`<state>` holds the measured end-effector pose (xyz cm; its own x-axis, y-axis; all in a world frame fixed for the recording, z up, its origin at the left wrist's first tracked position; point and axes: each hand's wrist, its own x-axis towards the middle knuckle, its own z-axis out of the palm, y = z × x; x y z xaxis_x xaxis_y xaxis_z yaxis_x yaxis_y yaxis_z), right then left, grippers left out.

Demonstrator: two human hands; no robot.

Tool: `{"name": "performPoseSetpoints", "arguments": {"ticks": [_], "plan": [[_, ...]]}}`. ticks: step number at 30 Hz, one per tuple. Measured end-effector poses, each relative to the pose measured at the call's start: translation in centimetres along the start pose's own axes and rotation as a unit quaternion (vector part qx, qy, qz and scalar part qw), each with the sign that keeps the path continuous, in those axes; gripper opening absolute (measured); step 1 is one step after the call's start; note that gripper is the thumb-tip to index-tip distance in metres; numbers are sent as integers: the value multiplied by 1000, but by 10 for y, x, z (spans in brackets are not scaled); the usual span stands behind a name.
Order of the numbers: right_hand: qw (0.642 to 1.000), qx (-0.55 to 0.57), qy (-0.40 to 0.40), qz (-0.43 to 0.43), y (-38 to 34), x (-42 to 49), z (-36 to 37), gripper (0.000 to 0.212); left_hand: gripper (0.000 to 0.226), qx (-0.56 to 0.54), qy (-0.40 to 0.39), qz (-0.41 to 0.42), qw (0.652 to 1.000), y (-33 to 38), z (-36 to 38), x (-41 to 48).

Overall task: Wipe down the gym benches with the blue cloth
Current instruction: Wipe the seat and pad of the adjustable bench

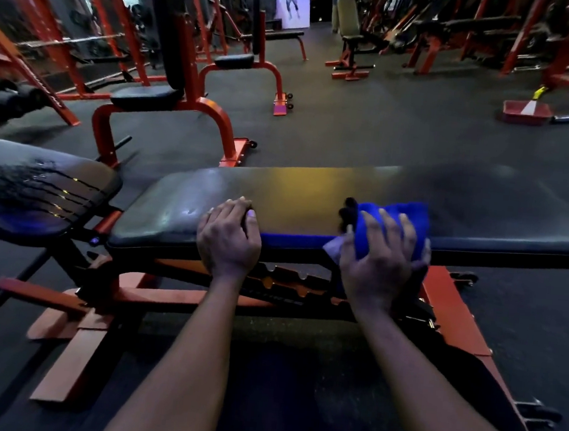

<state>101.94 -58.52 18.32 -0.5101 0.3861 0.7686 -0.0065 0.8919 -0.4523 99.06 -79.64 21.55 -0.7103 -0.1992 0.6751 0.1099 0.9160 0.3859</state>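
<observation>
Gym bench point(313, 190): black padded top on an orange frame, lying flat across the near foreground. Its worn seat pad point(37, 190) is at the left. Blue cloth point(400, 215): bunched on the near edge of the long pad, right of centre. Right hand point(381, 258): fingers wrapped over the cloth, gripping it against the pad. Left hand point(228, 236): fingers curled over the pad's near edge, holding it, left of the cloth. Upright bench point(159, 98): far left on the dark floor point(404, 129). Red tray point(526, 112): far right.

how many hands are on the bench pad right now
2. The left hand rests on the near edge of the bench pad; the right hand grips the blue cloth on the pad, further right. Neither is hidden.
</observation>
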Motion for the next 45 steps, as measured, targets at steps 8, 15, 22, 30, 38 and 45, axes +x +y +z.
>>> {"name": "performPoseSetpoints", "arguments": {"ticks": [8,15,22,30,38,45], "plan": [[995,-6,-40,-90,-8,-8,0,36,34,10,-1,-1,1000,2,-1,0],[970,61,101,212,9,13,3,39,29,10,23,75,997,34,4,-6],[988,38,60,137,50,12,-10,41,39,10,-65,107,992,90,27,-18],[981,78,83,156,29,2,-4,40,35,38,-73,99,992,93,26,-20],[980,38,70,181,69,28,-16,37,36,19,-79,88,993,93,24,-19],[983,24,42,179,60,29,-18,43,39,1,-84,89,993,93,26,-19]]}}
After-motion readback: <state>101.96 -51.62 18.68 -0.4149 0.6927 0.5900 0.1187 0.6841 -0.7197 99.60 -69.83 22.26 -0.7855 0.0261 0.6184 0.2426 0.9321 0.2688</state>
